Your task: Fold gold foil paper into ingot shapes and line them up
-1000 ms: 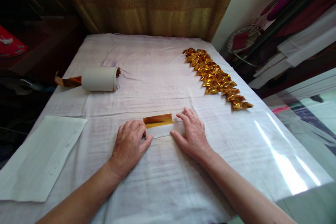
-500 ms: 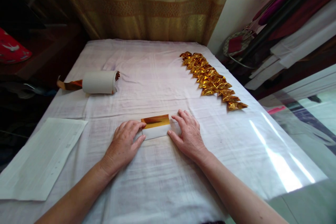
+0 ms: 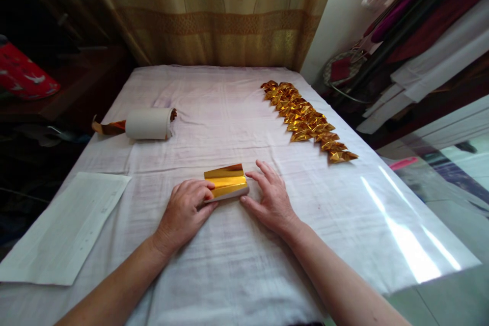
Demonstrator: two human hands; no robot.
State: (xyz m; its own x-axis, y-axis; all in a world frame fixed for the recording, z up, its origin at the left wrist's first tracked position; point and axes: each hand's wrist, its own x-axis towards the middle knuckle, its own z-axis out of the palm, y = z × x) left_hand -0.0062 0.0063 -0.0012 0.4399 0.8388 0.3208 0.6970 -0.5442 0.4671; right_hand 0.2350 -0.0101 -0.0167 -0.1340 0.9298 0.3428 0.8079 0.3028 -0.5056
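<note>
A small sheet of gold foil paper with a white back lies partly folded on the cloth, gold side showing and its near edge raised. My left hand pinches the near left corner between thumb and fingers. At the right end, my right hand has its thumb and fingers apart, with the thumb at the near right corner; whether it touches the paper I cannot tell. Folded gold foil pieces stand in an overlapping row at the back right.
A white paper roll with gold foil curling out lies at the back left of the white cloth. A printed paper sheet is at the left edge. Behind hangs a curtain; clothes hang at the right.
The paper's white near strip has swung up, so more gold shows. My left fingers have closed on its near left corner. The view has shifted slightly.
</note>
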